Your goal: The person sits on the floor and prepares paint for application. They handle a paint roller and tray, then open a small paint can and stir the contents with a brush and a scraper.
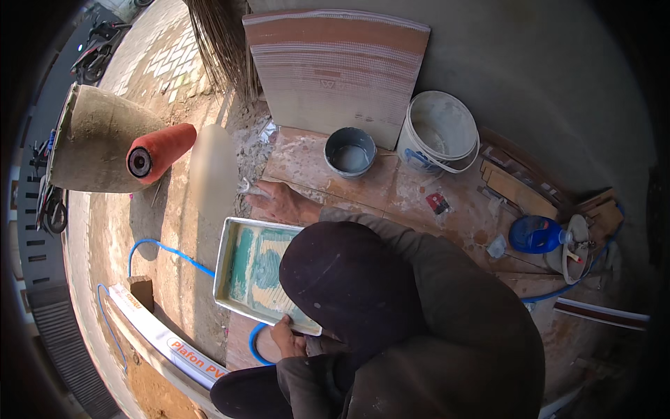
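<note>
A person's left hand (289, 342) held the near rim of a shallow rectangular paint tray (241, 255), thumb over the edge, other fingers curled outside. The tray lay before the knees, its teal floor smeared with ridged cream. Beyond it, the right hand (283, 202) had bent fingers near a small pale piece (247, 187); whether they pinched it could not be told. Leftward showed a nappy, orange-red roller cylinder (169, 151); farther off, a round dark tub (350, 152).

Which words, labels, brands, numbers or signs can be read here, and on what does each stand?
I do not copy printed words; I only say where they stand.
White strip: large orange letters, readable.
Board: faint print, too small.
Bucket: blue marking, too blurred.
Red packet: too small to read.
</note>
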